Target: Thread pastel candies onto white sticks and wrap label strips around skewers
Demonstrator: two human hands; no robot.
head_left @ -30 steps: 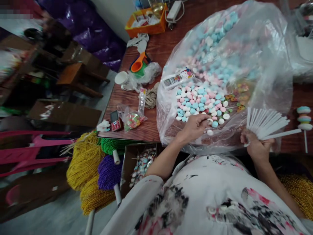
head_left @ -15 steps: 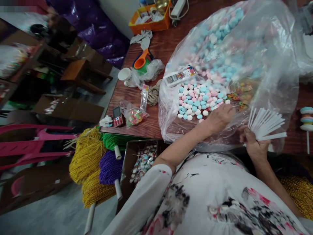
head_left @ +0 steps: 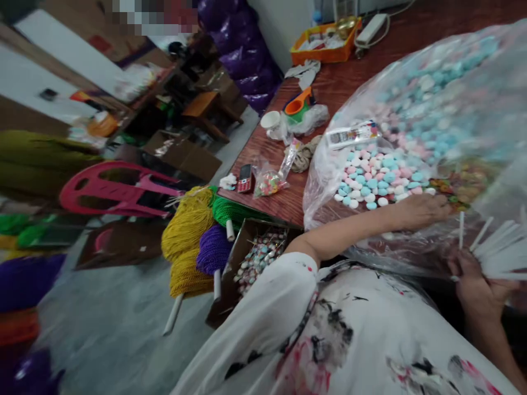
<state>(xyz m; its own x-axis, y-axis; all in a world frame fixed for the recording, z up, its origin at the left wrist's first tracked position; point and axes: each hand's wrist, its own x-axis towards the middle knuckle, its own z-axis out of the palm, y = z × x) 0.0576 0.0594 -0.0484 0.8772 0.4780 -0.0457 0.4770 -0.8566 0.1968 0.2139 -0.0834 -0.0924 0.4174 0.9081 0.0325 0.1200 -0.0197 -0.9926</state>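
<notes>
My left hand (head_left: 428, 212) reaches over the near edge of the candy pile, fingers curled down beside small orange and green rings (head_left: 447, 187). What its fingertips hold, if anything, is hidden. Fanned out in my right hand (head_left: 473, 280) is a bunch of white paper sticks (head_left: 504, 249), with one standing up apart at the left. Pink, blue and white button-shaped candies (head_left: 373, 181) spill from the mouth of a large clear plastic bag (head_left: 329, 159), and many more fill the bag behind. A printed packet (head_left: 354, 134) lies on the plastic.
On the wooden table (head_left: 242, 156) are a red phone (head_left: 246, 178), a small candy bag (head_left: 269, 184), a white mug (head_left: 270, 122), an orange scoop (head_left: 296, 105) and an orange basket (head_left: 325, 55). Below the edge stand a carton (head_left: 218, 315) of beaded pieces and yellow bead bundles (head_left: 187, 230).
The camera has turned left, so everything sits further right in view. My left hand has moved closer to the small rings; my right hand still holds the paper sticks.
</notes>
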